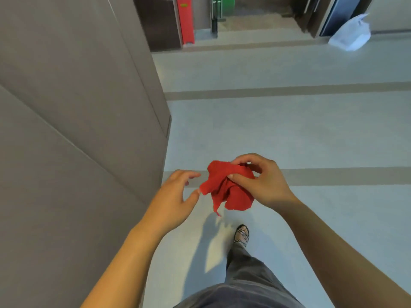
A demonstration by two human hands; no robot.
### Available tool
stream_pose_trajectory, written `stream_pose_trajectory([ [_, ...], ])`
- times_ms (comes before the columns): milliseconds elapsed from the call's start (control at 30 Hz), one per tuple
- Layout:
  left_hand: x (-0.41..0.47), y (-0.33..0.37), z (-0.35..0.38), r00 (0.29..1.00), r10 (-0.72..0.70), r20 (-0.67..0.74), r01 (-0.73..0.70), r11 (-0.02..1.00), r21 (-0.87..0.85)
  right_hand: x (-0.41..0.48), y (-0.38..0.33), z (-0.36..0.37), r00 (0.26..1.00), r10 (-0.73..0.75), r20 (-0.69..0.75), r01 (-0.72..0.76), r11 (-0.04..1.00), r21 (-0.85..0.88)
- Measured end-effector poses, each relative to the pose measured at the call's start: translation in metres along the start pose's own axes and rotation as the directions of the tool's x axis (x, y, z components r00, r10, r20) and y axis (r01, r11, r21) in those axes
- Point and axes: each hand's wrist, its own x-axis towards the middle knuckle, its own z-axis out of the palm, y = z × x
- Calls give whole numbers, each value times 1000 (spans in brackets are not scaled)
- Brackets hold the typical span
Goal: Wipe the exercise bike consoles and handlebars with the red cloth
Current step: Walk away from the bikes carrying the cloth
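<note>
The red cloth (229,187) hangs crumpled in front of me at waist height, over a pale floor. My right hand (262,178) pinches its top between thumb and fingers. My left hand (178,196) is just left of the cloth, fingers spread, with the thumb tip touching or almost touching a hanging corner. No exercise bike, console or handlebar is in view.
A grey wall (77,107) fills the left side, its corner ending near the floor (289,130). Ahead stand dark doorways with a red panel (185,21) and a green panel (226,5). A white plastic bag (351,34) lies at the far right. My sandalled foot (242,234) steps forward.
</note>
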Motion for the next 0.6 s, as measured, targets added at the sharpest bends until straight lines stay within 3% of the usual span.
stream_pose_trajectory([
  [333,266,85,48,991,89,97,-88,996,-7,180,39,-165,980,83,-182,-91,995,-38],
  [600,440,117,89,983,97,154,-97,995,-5,322,78,-252,979,66,-195,-82,994,-73],
])
